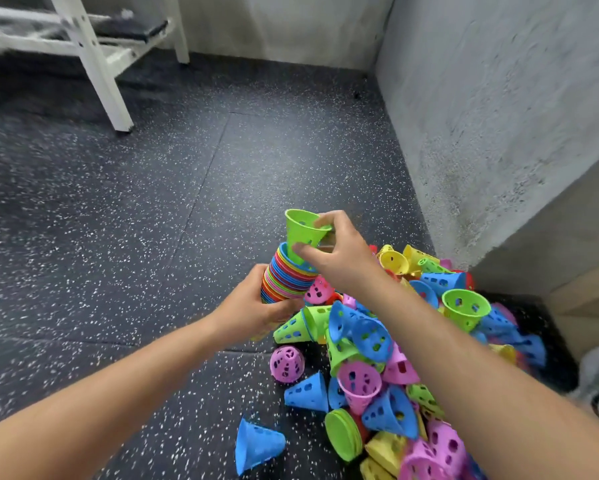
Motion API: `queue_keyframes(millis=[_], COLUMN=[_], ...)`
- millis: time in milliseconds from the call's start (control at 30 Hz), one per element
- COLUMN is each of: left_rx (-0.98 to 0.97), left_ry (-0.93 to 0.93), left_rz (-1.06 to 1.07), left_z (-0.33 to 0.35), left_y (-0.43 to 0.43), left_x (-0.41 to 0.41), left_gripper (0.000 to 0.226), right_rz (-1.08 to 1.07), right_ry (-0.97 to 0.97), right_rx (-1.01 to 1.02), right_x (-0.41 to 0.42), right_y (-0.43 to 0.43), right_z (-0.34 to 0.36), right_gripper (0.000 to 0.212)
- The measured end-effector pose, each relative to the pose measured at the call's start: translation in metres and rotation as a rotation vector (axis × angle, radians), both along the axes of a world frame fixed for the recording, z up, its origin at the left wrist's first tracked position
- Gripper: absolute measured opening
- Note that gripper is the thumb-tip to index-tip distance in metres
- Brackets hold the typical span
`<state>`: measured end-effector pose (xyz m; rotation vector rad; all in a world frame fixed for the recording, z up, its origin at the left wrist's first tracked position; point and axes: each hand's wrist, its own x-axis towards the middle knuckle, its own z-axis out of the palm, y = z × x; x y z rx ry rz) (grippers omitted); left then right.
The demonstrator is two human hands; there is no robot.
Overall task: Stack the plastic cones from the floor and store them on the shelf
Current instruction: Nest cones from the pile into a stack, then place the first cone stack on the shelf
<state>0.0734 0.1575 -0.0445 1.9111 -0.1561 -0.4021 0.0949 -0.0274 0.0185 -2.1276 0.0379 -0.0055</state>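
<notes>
Over speckled floor (145, 209), right hand (341, 256) pinches green cone (302, 233) atop stack (287, 280) left hand (253, 311) clasps.

Light's even and soft here, bright enough, no single source I can pick out. No glare on the speckled floor (152, 209), and shadows are weak and soft-edged. The white metal frame (90, 53) at top left is smeared with motion blur (the camera is swinging, I'd say). The wide lens bows the concrete wall (499, 98) edges. The green cone (303, 233) and the stack of cones (287, 282) read fairly sharp; the bottom corners go soft.
</notes>
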Motion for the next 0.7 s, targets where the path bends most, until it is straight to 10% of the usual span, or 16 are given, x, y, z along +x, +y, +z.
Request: queue_keyframes(millis=[267,433,700], left_rx=[-0.121,-0.132,-0.165], left_ry=[0.033,0.076,0.028], left_rz=[-0.046,-0.071,-0.24], left_z=[0.026,0.024,0.093], left_y=[0.015,0.022,0.002], left_x=[-0.061,-0.088,-0.09], left_gripper=[0.072,0.076,0.071], right_rz=[0.098,0.064,-0.053], right_ry=[0.127,0.154,-0.064], right_rx=[0.035,-0.014,-0.097], right_x=[-0.092,-0.126,-0.156], right_y=[0.008,0.012,-0.003], right_z=[0.027,0.028,0.089], right_gripper=[0.089,0.057,0.063])
